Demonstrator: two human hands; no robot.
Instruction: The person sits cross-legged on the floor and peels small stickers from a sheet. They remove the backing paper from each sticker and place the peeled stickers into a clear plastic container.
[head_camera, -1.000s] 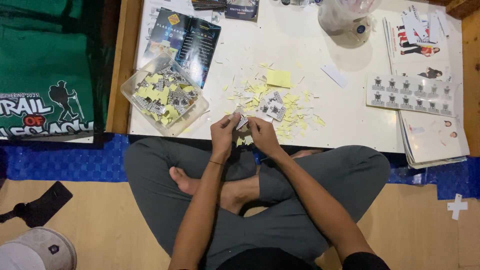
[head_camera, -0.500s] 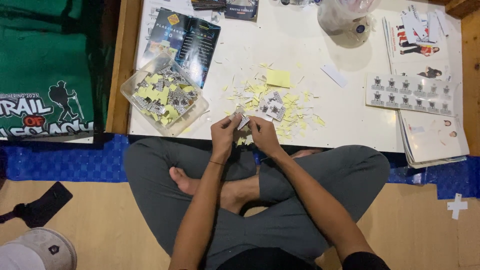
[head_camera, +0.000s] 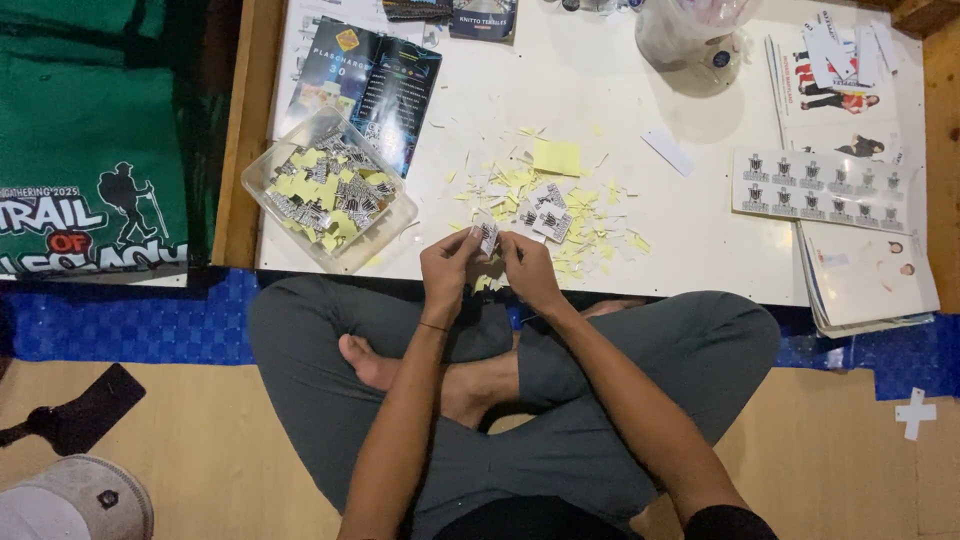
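Note:
I sit cross-legged on the floor at a low white table (head_camera: 600, 120). My left hand (head_camera: 450, 270) and my right hand (head_camera: 528, 270) meet at the table's near edge, both pinching one small printed sticker (head_camera: 488, 236) between the fingertips. Just beyond my hands lies a scatter of yellow and white paper scraps (head_camera: 560, 215) with a few loose stickers (head_camera: 548, 222) among them and a yellow square of backing paper (head_camera: 556, 157). A clear plastic tub (head_camera: 328, 190) with several stickers and yellow backings stands to the left of my hands.
A sticker sheet (head_camera: 820, 185) lies at the right on a stack of printed papers (head_camera: 865, 275). A dark booklet (head_camera: 365, 85) sits behind the tub, a plastic bag on a round object (head_camera: 690, 40) at the back. Green banner (head_camera: 90, 140) at left, white cap (head_camera: 75, 500) on the floor.
My hands have stayed at the table's near edge with only small finger movements on the sticker. Nothing else has shifted.

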